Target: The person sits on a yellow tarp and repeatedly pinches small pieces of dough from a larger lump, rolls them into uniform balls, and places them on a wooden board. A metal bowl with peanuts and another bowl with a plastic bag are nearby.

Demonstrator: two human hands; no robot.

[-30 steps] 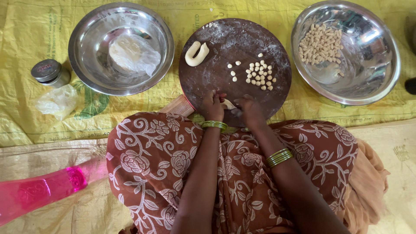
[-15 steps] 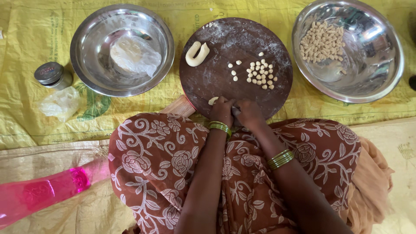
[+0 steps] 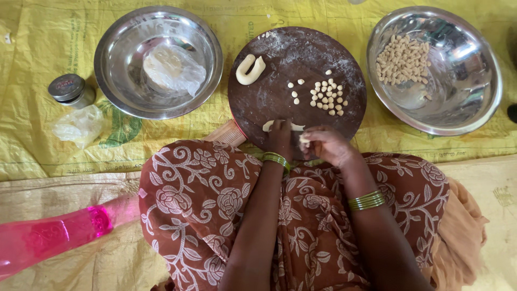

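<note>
Dough strip (image 3: pixel 267 125) lying at the near edge of the round dark board (image 3: pixel 280 97), long axis running left to right, partly covered by the left hand (image 3: pixel 281 139). Left fingers bent down and pressed together onto the strip, pinning it against the floured wood. Right hand (image 3: pixel 327 145) just beside, to the right, thumb and fingertips pinching a small pale dough bit (image 3: pixel 304 138) at the strip's right end; whether that bit is already torn free, hard to tell. Strip therefore directly under the left fingers and to the left of the right ones, with both hands touching or nearly touching over it. Farther out on the board, a cluster of small dough pellets (image 3: pixel 326 97) right of centre, well apart from the hands, and a curled dough piece (image 3: pixel 249 69) at the upper left. Beyond the board on the yellow mat (image 3: pixel 32 70), 2 steel bowls: left bowl (image 3: pixel 113 86) with a plastic-wrapped lump, right bowl (image 3: pixel 474 108) with a heap of finished pellets (image 3: pixel 403 59). Small lidded jar (image 3: pixel 70 90) at far left, pink bottle (image 3: pixel 48 237) lying near the left knee.
</note>
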